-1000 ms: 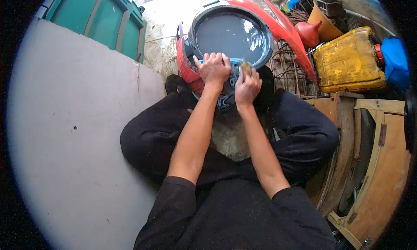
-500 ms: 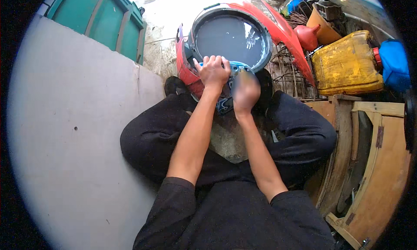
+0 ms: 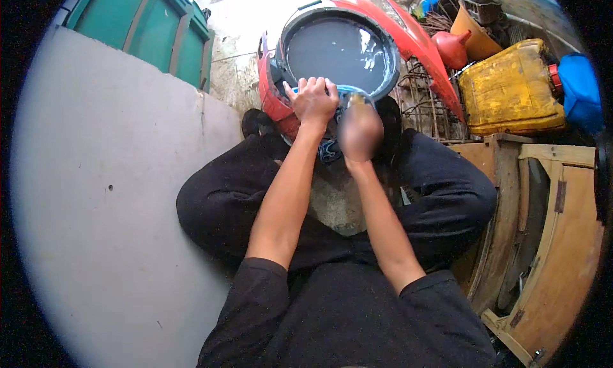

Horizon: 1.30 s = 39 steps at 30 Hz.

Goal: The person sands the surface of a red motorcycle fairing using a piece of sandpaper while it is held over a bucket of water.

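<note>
My left hand [image 3: 313, 103] is at the near rim of the round black tub [image 3: 285, 47], its fingers bent over the upper edge of a dark item with blue trim [image 3: 332, 129] and clasping it. That item sits on my side of the tub, between my two hands, its blue edge overlapping the tub's near rim in my view; whether the two touch, I can't tell. My right hand [image 3: 361, 133] is just right of it, also on the near side of the tub, with a yellowish lump [image 3: 357, 101] at its fingertips. The hand is blurred, so I can't tell whether my fingers pinch that lump or merely press it on the item. Greyish water [image 3: 325, 58] fills much of the tub, with bright reflections toward its right side. A red plastic panel [image 3: 424, 45] curves round the tub's far and right sides. Farther right of the tub are a red funnel [image 3: 452, 48] and a grimy yellow jerrycan [image 3: 511, 87], with a blue bundle [image 3: 580, 93] beyond the can. Well left of the tub is a green panelled cabinet [image 3: 153, 39].
</note>
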Tool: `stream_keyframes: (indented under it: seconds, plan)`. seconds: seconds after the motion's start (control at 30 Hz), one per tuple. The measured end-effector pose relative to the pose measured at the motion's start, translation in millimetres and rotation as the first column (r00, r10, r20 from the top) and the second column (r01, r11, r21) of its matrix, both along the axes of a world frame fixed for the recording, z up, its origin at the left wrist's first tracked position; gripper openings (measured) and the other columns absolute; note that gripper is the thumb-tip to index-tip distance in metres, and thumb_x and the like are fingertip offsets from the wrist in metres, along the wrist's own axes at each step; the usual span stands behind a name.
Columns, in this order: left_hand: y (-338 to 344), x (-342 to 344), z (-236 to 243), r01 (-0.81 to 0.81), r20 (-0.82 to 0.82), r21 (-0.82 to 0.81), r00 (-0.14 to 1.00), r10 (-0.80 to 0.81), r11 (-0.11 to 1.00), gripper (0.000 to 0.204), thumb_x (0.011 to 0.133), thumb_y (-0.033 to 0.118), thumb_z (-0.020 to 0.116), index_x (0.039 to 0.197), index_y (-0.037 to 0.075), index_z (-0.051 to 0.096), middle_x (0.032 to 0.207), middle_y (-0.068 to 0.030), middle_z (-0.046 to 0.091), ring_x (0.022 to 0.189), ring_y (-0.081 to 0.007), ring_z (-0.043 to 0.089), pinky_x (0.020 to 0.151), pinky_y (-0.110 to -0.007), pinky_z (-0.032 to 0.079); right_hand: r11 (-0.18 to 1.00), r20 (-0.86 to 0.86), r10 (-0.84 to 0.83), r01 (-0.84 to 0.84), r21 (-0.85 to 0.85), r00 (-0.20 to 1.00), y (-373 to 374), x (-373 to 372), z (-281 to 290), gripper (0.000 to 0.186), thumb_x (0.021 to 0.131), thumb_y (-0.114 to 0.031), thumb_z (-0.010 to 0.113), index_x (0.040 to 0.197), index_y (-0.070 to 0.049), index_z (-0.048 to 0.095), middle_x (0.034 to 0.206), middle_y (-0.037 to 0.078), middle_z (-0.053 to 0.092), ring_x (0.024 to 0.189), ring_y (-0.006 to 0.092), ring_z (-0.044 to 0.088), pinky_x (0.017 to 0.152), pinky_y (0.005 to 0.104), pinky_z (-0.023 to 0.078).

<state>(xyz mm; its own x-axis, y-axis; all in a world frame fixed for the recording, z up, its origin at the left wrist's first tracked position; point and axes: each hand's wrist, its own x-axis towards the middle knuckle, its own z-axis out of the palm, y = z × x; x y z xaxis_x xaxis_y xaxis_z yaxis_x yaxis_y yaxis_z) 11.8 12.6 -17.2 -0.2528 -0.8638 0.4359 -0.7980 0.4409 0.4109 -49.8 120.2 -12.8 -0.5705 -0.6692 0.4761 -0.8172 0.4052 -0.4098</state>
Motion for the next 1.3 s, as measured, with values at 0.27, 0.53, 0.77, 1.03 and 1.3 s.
stream_keyframes:
  seconds: [0.27, 0.53, 0.77, 1.03, 1.3]
  plan:
    - [3, -3, 0, 0.009, 0.007, 0.006, 1.000, -0.009, 1.000, 0.027, 0.088, 0.029, 0.055, 0.076, 0.010, 0.070, 0.084, -0.0073, 0.070, 0.090, -0.0291, 0.065, 0.104, -0.068, 0.035, 0.999, 0.001, -0.033, 0.033, 0.023, 0.999, -10, -12, 6, 0.028, 0.090, -0.015, 0.065, 0.117, -0.015, 0.072, 0.101, 0.009, 0.065, 0.091, 0.0299, 0.062, 0.075, 0.0440, 0.045]
    - [0, -5, 5, 0.009, 0.025, 0.028, 1.000, -0.009, 1.000, 0.027, 0.088, 0.031, 0.056, 0.078, 0.010, 0.071, 0.087, -0.0087, 0.071, 0.093, -0.0295, 0.066, 0.105, -0.068, 0.034, 0.999, 0.041, -0.049, 0.048, 0.014, 0.998, -9, -13, 6, 0.027, 0.089, -0.015, 0.065, 0.115, -0.017, 0.074, 0.097, 0.009, 0.064, 0.094, 0.0296, 0.062, 0.076, 0.0433, 0.044]
    - [-4, -1, 4, -0.008, 0.005, -0.007, 1.000, 0.008, 1.000, 0.028, 0.088, 0.030, 0.055, 0.077, 0.010, 0.071, 0.084, -0.0078, 0.070, 0.093, -0.0283, 0.065, 0.105, -0.068, 0.034, 0.999, 0.042, 0.021, -0.020, -0.039, 0.999, 6, -4, -9, 0.026, 0.089, -0.017, 0.066, 0.114, -0.016, 0.074, 0.096, 0.010, 0.064, 0.090, 0.0290, 0.062, 0.073, 0.0429, 0.044]
    - [-1, -2, 5, -0.012, -0.003, 0.034, 1.000, 0.012, 0.999, 0.029, 0.088, 0.029, 0.054, 0.075, 0.010, 0.072, 0.085, -0.0078, 0.070, 0.094, -0.0283, 0.065, 0.106, -0.068, 0.033, 1.000, 0.042, -0.012, 0.012, -0.014, 0.999, -3, -9, 5, 0.022, 0.094, -0.023, 0.063, 0.110, -0.014, 0.075, 0.096, 0.011, 0.065, 0.091, 0.0293, 0.063, 0.072, 0.0451, 0.045]
    - [-1, -18, 13, -0.136, -0.017, 0.204, 0.990, 0.143, 0.969, 0.033, 0.087, 0.030, 0.053, 0.079, 0.008, 0.077, 0.089, -0.0092, 0.073, 0.099, -0.0262, 0.065, 0.112, -0.061, 0.029, 0.999, 0.034, -0.003, 0.002, 0.032, 0.999, -6, -16, 7, 0.023, 0.096, -0.022, 0.059, 0.110, -0.010, 0.073, 0.100, 0.013, 0.064, 0.092, 0.0317, 0.063, 0.071, 0.0471, 0.045]
